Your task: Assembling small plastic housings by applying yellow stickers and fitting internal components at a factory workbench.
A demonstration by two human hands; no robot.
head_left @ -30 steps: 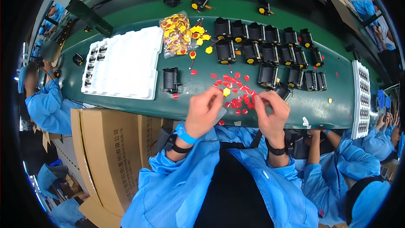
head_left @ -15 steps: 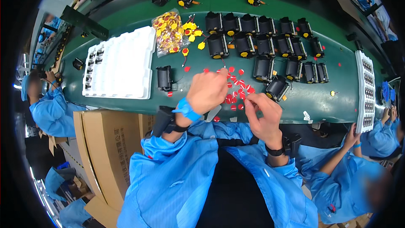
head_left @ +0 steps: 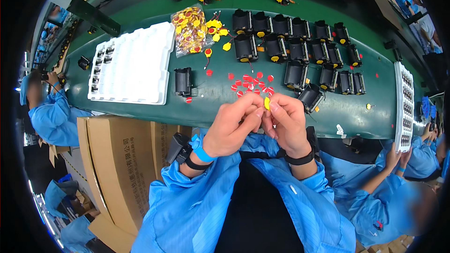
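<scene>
My left hand (head_left: 233,127) and my right hand (head_left: 286,122) are raised together over the near edge of the green table (head_left: 211,94). Between their fingertips they pinch a small yellow disc (head_left: 266,103). Just beyond the hands lies a scatter of small red discs (head_left: 251,84). A black box-shaped part (head_left: 310,97) sits tilted right beside my right hand. A single black part (head_left: 182,81) stands left of the red discs.
A white moulded tray (head_left: 136,63) lies at the left. A clear bag of yellow and red discs (head_left: 189,29) sits at the back. Rows of black parts (head_left: 300,44) fill the right. Another tray (head_left: 404,107) lies far right. Cardboard boxes (head_left: 117,154) stand below. Co-workers in blue flank both sides.
Both hands have drawn back from the red discs toward me and come together. They now hold a yellow disc between their fingertips.
</scene>
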